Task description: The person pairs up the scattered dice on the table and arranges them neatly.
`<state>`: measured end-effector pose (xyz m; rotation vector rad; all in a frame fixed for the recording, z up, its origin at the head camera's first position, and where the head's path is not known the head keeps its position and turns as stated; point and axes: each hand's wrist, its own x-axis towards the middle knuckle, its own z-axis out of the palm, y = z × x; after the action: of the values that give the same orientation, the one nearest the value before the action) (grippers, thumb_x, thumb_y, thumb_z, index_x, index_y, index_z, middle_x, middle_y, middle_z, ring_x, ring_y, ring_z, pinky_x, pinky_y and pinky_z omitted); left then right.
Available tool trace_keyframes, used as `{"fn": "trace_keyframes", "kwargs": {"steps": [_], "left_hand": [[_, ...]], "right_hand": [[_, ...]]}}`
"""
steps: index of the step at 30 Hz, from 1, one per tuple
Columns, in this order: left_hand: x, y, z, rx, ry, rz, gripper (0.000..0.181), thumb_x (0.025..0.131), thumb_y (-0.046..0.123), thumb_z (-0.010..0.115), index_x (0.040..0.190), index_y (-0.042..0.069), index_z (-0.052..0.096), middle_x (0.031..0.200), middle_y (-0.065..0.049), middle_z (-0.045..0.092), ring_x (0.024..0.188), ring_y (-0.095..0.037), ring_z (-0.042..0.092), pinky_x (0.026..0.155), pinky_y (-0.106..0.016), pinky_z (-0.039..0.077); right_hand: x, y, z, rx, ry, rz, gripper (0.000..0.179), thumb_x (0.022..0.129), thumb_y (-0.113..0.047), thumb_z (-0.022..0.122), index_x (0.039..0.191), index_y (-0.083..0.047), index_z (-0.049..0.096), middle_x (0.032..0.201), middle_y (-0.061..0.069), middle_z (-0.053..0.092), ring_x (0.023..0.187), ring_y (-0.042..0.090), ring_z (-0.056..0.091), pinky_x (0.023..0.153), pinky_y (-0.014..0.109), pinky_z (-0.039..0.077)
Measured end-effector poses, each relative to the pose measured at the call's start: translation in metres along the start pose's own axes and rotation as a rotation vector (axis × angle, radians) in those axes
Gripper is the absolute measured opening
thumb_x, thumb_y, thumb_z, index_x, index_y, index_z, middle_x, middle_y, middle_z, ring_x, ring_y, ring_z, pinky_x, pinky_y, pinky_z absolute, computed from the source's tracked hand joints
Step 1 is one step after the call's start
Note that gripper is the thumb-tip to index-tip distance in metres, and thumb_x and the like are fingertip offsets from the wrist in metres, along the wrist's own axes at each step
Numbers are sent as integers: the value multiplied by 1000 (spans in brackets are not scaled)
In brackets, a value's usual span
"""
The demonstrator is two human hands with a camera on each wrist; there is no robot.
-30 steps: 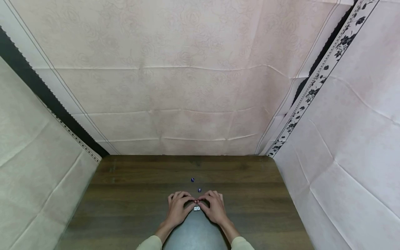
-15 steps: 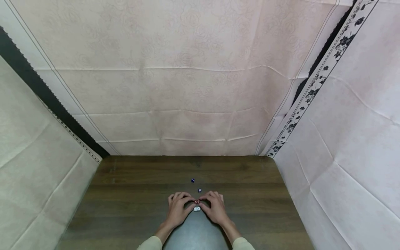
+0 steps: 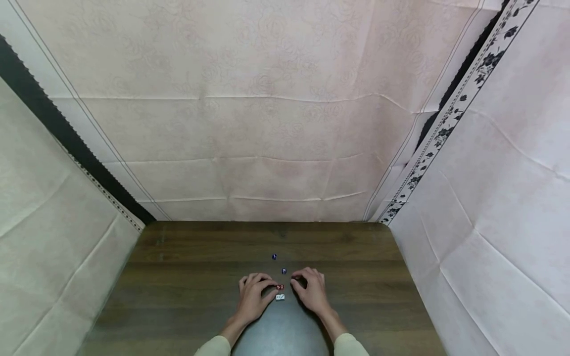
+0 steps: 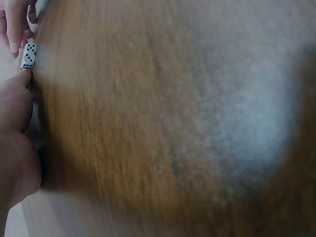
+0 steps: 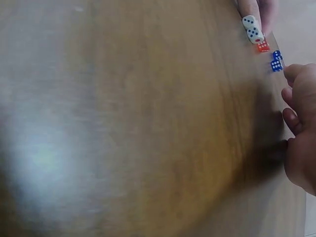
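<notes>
Two small red dice sit side by side on the wooden table. My left hand has its thumb and index fingertip closed around the left end of this pair. Just nearer to me, two white dice lie together in a row; in the right wrist view the white dice partly cover a red die. My right hand is apart to the right of the red pair, fingers loosely curved and holding nothing. Beyond its fingertips stands a blue die.
A second blue die lies farther back and slightly left. The brown wooden table ends at a back edge against a pale patterned cloth. More cloth hangs at the left and right sides.
My right hand has let go of the red dice and moved right and slightly away from me. The left hand and all the dice stay where they were.
</notes>
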<state>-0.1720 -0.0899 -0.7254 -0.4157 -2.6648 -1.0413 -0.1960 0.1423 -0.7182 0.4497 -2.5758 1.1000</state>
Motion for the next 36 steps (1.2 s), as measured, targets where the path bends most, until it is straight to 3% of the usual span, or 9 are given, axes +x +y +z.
{"fn": "trace_keyframes", "kwargs": {"steps": [9, 22, 36], "left_hand": [[1, 0, -1, -8, 3, 18, 17, 93, 24, 95, 109, 27, 88, 114, 8, 78, 116, -22, 66, 107, -63, 34], [1, -2, 2, 17, 43, 64, 16, 94, 27, 94, 108, 29, 88, 113, 11, 77, 113, -21, 66, 102, -61, 35], [1, -1, -1, -14, -18, -2, 16, 95, 27, 94, 110, 28, 88, 117, 9, 78, 118, -22, 66, 108, -64, 35]], "right_hand": [[18, -1, 2, -36, -69, 20, 16, 98, -18, 90, 113, -19, 85, 110, -4, 79, 106, 20, 68, 99, 48, 43], [35, 0, 8, -40, -132, 61, 18, 99, -22, 90, 116, -20, 86, 112, -1, 77, 108, 20, 62, 100, 47, 36], [33, 0, 14, -38, -132, 70, 15, 98, -22, 91, 112, -22, 87, 111, 0, 73, 108, 21, 60, 102, 49, 34]]}}
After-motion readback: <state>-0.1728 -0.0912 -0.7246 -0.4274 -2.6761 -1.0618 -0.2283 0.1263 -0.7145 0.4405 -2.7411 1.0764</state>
